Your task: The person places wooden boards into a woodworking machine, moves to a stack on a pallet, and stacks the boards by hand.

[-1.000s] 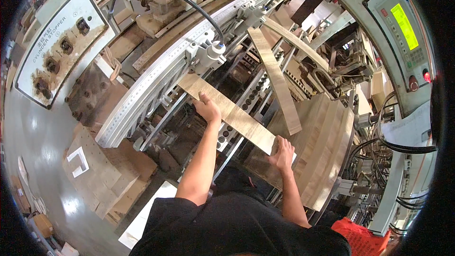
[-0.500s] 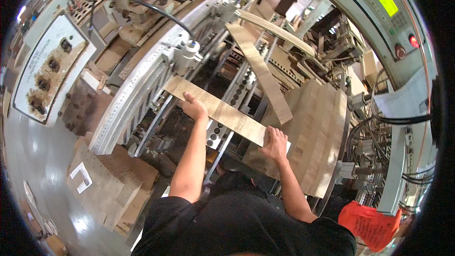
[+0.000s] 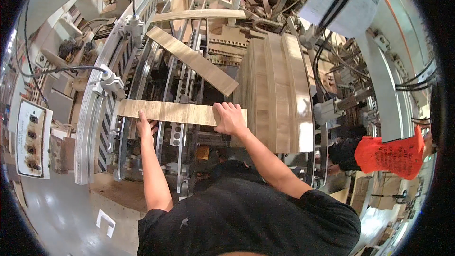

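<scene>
A flat wooden board (image 3: 182, 113) lies crosswise in front of me over the rails of a machine. My left hand (image 3: 146, 124) grips its near edge toward the left end, thumb on top and fingers underneath. Close to the board's right end, my right hand (image 3: 229, 117) is closed over it, with the fingers on the upper face. The left end of the board reaches the machine's long metal guide (image 3: 90, 118). Farther off, a second board (image 3: 194, 61) rests slantwise across the rails, and a third board (image 3: 199, 14) lies beyond it.
Stacked boards (image 3: 277, 95) stand just right of my right hand. White cylinders (image 3: 111, 83) with hoses line the guide at left. A person in an orange shirt (image 3: 391, 154) is at the right, near black cables and a metal post. A stained control panel (image 3: 33, 137) is at far left.
My view has turned, so the held board now appears nearly level instead of slanting down to the right. Both hands keep hold of it, and its left end now meets the guide.
</scene>
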Available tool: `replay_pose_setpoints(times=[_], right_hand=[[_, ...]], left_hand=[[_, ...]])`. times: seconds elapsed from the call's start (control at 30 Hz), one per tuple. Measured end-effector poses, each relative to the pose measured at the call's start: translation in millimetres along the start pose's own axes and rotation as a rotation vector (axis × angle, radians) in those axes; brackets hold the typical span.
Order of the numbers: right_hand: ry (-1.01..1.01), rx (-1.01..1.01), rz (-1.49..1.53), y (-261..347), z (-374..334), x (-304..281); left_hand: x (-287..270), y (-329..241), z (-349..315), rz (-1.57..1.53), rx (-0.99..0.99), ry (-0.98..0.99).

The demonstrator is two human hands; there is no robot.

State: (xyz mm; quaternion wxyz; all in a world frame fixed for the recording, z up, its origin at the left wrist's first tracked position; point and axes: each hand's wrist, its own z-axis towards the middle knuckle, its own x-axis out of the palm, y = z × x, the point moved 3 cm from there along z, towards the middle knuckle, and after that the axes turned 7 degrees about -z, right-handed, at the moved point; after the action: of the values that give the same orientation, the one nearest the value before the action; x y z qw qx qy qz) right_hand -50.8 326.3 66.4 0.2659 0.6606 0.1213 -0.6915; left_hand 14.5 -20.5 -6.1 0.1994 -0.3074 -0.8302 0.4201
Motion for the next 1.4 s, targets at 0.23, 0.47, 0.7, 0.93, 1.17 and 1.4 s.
replay_pose_setpoints(times=[0.23,0.47,0.7,0.93,1.17,1.4], right_hand=[[-0.086,-0.041,0.052,7.0,-1.1,0.6],[-0.063,-0.055,0.068,9.4,-3.0,-10.0],[-0.008,-0.053,0.067,10.9,-2.5,-5.8],[0.069,-0.041,0.048,12.8,4.1,-9.4],[0.115,-0.04,0.006,15.3,8.6,-9.5],[0.252,-0.184,0.02,5.2,4.0,-20.0]], left_hand=[[-23.5,21.4,-58.7,0.794,0.332,-0.016],[-28.7,33.9,-112.4,0.984,0.406,-0.164],[-15.5,23.1,-121.1,1.089,0.307,-0.293],[-14.1,23.0,-118.8,1.1,0.296,-0.363],[-14.1,20.9,-120.2,1.102,0.226,-0.338],[-16.8,24.7,-114.8,1.054,0.251,-0.266]])
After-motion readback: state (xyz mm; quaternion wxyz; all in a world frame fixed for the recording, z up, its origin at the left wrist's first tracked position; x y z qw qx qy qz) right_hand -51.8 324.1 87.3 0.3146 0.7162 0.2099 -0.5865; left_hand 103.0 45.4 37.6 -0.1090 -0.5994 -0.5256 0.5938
